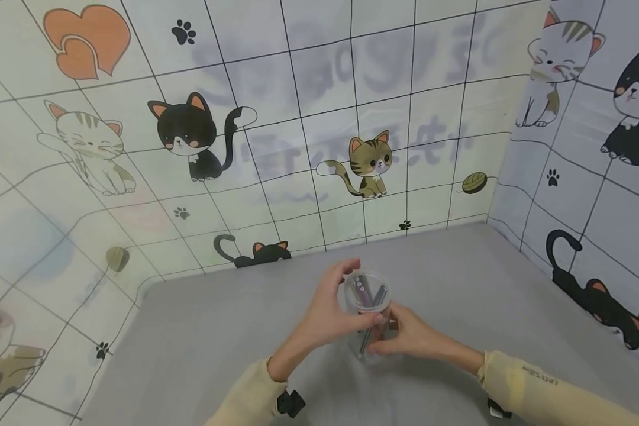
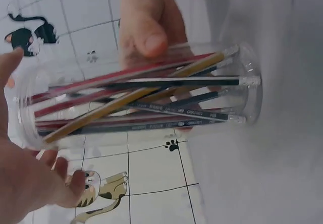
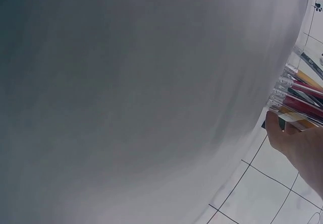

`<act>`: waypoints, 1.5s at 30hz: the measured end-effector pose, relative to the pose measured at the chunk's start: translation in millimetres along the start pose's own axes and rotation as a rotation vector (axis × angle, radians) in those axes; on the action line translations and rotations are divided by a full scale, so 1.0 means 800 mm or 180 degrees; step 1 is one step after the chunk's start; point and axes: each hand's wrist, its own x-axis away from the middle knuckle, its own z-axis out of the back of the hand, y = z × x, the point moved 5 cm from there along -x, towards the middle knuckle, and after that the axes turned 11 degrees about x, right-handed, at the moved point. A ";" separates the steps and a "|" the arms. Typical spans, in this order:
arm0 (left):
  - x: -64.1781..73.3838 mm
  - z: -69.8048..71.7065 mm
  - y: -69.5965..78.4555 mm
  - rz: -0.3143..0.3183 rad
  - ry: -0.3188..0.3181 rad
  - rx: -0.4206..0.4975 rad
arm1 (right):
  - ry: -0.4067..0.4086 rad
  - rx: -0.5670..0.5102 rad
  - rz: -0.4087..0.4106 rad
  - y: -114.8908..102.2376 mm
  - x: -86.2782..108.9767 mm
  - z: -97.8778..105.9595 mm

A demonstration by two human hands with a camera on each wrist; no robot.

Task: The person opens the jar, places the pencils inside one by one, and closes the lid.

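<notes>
A clear plastic jar of pencils (image 1: pixel 370 293) stands upright on the grey cloth in the head view, its round top facing up. Inside it, red, dark and yellow pencils (image 2: pixel 151 90) lean across one another, several with eraser ends at the jar's base. My right hand (image 1: pixel 412 334) grips the lower part of the jar from the right; its thumb and fingers also show beside the pencils in the right wrist view. My left hand (image 1: pixel 325 310) arches loosely around the jar's top, thumb in front and fingers behind. Gaps show between its fingers and the rim in the left wrist view.
The grey cloth (image 1: pixel 218 337) covers the tabletop. White grid-patterned sheets with cartoon cats (image 1: pixel 370 163) hang along the back and both sides. Dark straps (image 1: pixel 291 403) sit around the wrists below cream sleeves (image 1: pixel 543 384).
</notes>
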 end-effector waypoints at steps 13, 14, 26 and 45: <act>-0.002 0.010 -0.010 0.0019 -0.0183 0.0383 | 0.0043 -0.0004 -0.0018 -0.003 -0.003 0.002; -0.001 0.009 -0.010 0.0046 -0.0175 0.0415 | 0.0034 -0.0002 -0.0024 -0.003 -0.003 0.002; 0.002 0.009 -0.015 0.0048 0.0065 0.0243 | 0.0111 -0.0060 -0.0086 0.000 -0.003 0.002; 0.001 0.002 -0.011 -0.0131 0.0149 0.0398 | 0.0082 -0.0050 -0.0165 0.003 0.003 0.001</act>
